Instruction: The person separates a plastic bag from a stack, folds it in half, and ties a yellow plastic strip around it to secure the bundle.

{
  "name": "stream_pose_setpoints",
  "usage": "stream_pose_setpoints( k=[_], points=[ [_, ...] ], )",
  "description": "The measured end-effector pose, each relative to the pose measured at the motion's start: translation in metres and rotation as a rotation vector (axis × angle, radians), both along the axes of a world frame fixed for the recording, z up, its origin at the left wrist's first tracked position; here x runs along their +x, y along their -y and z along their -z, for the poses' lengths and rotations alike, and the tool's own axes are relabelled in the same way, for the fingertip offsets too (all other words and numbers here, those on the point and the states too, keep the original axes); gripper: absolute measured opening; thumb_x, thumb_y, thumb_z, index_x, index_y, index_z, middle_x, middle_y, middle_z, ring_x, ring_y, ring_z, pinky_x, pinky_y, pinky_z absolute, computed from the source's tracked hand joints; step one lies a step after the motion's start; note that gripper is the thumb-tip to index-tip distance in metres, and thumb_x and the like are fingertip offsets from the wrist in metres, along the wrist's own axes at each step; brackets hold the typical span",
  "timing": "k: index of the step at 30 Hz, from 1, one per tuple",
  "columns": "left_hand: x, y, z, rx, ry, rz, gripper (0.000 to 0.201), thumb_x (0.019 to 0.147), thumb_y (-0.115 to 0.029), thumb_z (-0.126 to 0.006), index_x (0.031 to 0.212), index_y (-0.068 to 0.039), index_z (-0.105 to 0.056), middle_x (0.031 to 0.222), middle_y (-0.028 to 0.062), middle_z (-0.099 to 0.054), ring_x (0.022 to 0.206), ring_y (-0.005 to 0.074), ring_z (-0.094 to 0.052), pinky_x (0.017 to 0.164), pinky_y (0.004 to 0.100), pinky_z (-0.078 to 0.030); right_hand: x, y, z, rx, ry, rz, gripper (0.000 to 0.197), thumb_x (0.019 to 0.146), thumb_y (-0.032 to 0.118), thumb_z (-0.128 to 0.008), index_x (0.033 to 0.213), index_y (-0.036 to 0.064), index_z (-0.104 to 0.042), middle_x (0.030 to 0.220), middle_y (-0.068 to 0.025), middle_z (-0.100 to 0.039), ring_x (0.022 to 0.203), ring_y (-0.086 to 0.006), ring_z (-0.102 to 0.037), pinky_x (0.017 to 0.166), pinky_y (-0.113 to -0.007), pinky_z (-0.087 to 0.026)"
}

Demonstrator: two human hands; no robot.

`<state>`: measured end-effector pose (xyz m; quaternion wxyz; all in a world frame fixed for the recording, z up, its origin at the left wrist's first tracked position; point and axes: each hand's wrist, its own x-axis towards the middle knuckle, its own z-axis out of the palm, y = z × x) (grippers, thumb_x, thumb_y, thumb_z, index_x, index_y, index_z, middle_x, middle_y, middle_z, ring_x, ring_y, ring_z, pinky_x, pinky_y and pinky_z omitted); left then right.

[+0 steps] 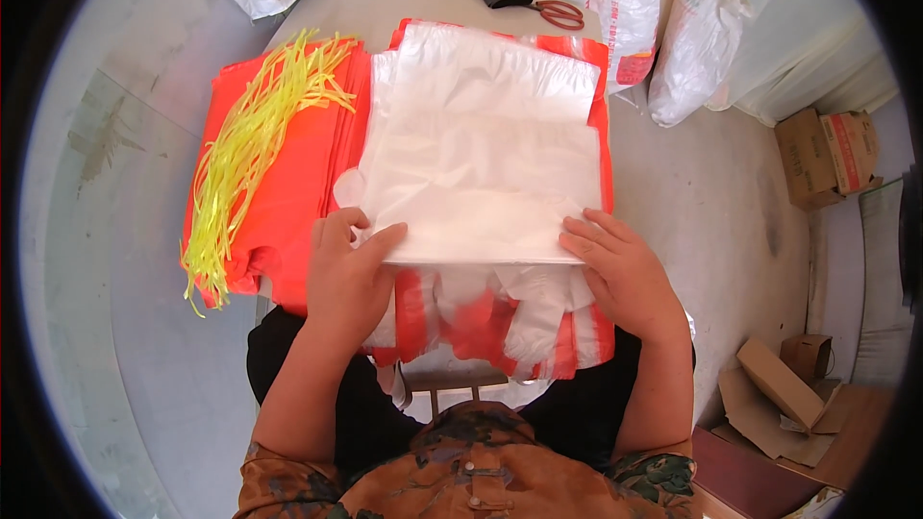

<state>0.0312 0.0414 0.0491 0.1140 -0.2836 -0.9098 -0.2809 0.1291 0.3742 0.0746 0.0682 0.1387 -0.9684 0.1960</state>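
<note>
In the head view, on the table (375,6), a white plastic bag (481,168) is lying over red-and-white bags (411,315). The left hand (348,269) is resting its thumb on the near left corner, fingers curling; the right hand (623,272) is spreading its fingers over the near right corner. Whether either is gripping, I cannot tell. Yellow strings (252,139) are lying across red bags (288,183) leftward.

Fisheye's head-mounted over there, left one of the pair, aimed steeply down. Close range: translucent plastic bags (486,168) centred, wearer's camouflage shirt (471,481) at lower edge, cardboard carton (806,156) farther off, right rim.
</note>
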Motion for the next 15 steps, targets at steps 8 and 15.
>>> stream_pose_setpoints(
  k=[8, 15],
  points=[
    [-0.009, 0.008, -0.011, 0.144, -0.127, 0.125, 0.020, 0.080, -0.002, -0.077, 0.098, -0.008, -0.071, 0.135, 0.0153, -0.068, 0.130, 0.0372, -0.054, 0.108, 0.0465, -0.042, 0.009, -0.009, -0.003, -0.183, -0.004, 0.080, 0.030, 0.083, -0.004, -0.065, 0.112, 0.0040, -0.071, 0.114, -0.0148, -0.073, 0.113, -0.0397, -0.067, 0.097, -0.043, -0.055],
    [-0.011, 0.012, 0.004, 0.577, 0.442, 0.296, 0.008, 0.107, -0.012, -0.058, 0.106, -0.004, -0.062, 0.110, 0.0117, -0.077, 0.126, 0.0332, -0.064, 0.111, 0.0471, -0.042, 0.011, -0.025, -0.003, -0.747, 0.327, 0.232, 0.028, 0.086, -0.003, -0.071, 0.113, 0.0020, -0.068, 0.106, -0.0084, -0.073, 0.085, -0.0121, -0.064, 0.077, -0.029, -0.053]
  ],
)
